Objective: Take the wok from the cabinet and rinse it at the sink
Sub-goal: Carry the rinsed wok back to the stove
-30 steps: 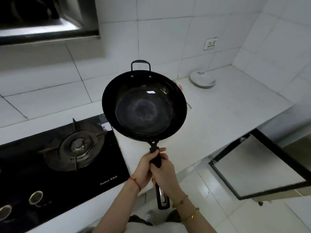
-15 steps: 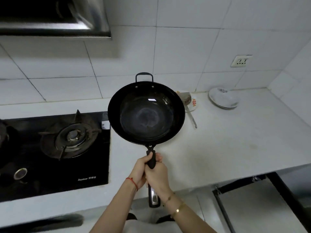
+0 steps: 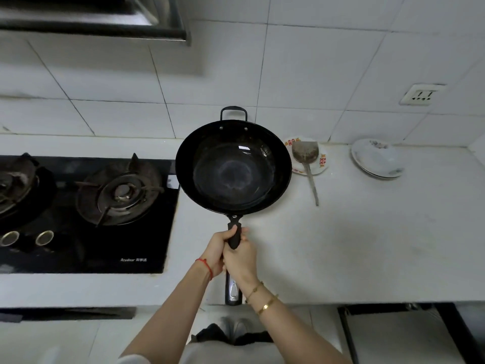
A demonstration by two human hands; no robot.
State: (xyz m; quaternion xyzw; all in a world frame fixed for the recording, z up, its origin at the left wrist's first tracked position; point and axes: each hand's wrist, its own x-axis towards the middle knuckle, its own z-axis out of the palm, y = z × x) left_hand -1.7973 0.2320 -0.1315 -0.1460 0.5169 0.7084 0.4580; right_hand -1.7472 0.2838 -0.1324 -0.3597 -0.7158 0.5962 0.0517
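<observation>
1. Nearest the person, both hands are clenched round the one long handle of the wok: the left hand wraps it from the left, and the right hand closes over it from the right, touching the left. The butt of the handle sticks out behind the wrists.
2. Just ahead of the hands the wok hangs in the air above the counter, bowl up and roughly level. It looks dry and empty, though the dark metal makes that hard to be sure of.
3. To the left of the hands lies the gas hob; the wok's left rim overhangs its edge.
4. Beyond the hands and to the right, a spatula rests on a patterned plate, just beside the wok's right rim. Further right sits a stack of white plates.
5. No sink shows anywhere, so the carry is unfinished.
6. Risks, as I judge them: all the weight sits far out from the grip, so a slack wrist would tip the wok; a swing to the right could clip the spatula or plate; behind and right of the hands, an open cabinet door could catch a leg.
</observation>
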